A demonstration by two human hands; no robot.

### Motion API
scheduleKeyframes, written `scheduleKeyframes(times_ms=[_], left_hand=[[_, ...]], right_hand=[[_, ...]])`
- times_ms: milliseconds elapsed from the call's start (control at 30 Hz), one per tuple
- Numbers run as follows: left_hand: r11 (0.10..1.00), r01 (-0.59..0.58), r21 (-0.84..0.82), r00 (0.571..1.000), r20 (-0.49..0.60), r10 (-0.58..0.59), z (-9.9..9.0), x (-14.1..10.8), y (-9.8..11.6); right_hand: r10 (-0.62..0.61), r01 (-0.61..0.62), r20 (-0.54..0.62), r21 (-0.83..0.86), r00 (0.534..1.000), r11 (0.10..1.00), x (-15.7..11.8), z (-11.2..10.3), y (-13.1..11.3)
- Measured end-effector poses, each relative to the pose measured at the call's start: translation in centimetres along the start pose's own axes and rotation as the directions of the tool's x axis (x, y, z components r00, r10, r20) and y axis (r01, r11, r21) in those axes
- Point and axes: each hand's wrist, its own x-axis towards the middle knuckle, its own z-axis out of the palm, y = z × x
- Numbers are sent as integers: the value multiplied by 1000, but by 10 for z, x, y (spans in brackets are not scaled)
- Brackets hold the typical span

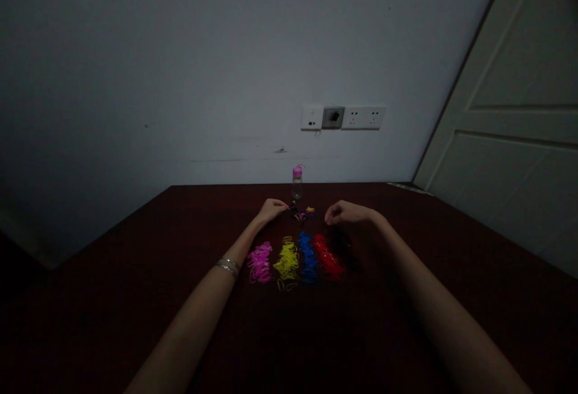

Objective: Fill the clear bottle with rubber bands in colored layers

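Observation:
My left hand (273,208) reaches in from the left with its fingertips pressed together at the edge of a small mixed group of coloured rubber bands (301,215). Whether a band is between those fingertips is too dark to see. On the right, my right hand (347,211) is curled, fingers pointing down, just above a dark pile (339,242) that looks like black bands. What its fingers hold, if anything, is hidden. Between my forearms lie sorted heaps of pink bands (259,263), yellow bands (288,259), blue bands (307,258) and red bands (327,258).
A small clear bottle (297,186) with a pink cap stands behind the mixed bands. The dark red table (135,273) meets a pale wall (217,81) carrying socket plates (363,117). A white panelled door (510,99) is at the right. The light is dim.

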Motion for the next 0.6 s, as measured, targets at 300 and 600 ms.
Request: scheduleKeyframes(times_ms=[300,600], left_hand=[[949,-185,256,968,215,131,13,-9,35],[870,-120,478,977,211,19,31,-19,46]], right_hand=[[152,-89,-367,181,918,979,-3,3,55],[212,-53,-551,290,807,955,-5,5,78]])
